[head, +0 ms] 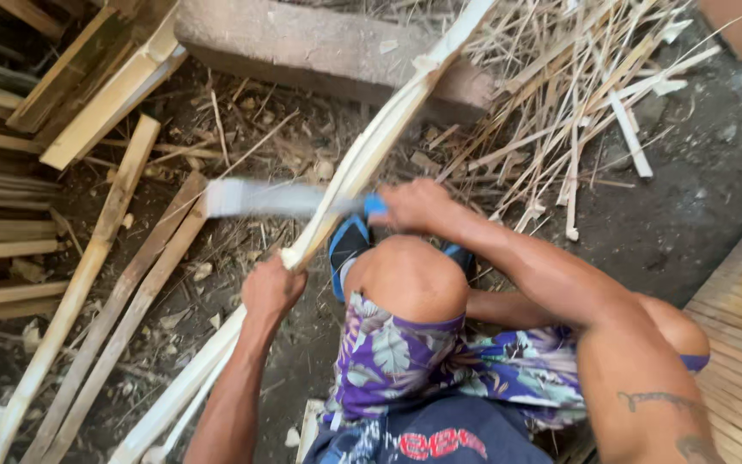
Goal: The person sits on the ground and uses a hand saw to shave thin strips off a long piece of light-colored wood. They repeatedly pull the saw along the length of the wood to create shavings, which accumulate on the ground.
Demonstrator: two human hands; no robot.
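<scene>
Your left hand (270, 288) grips a split bamboo strip (362, 159) — slanting up over the concrete block (302, 47); right hand (414, 206) clenches blue-handled blade (255, 198), crossing the strip; bamboo slats (88, 283) crowd left.

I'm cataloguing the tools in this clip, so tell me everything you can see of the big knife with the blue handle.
The knife has a broad, flat, pale metal blade with a squared-off tip, blurred by motion, and a blue handle. It lies roughly level, tip pointing toward the left of the picture. The right hand grips the handle. The blade crosses the long pale bamboo strip, which the left hand holds lower down. Whether the edge is in the bamboo cannot be told.
</scene>
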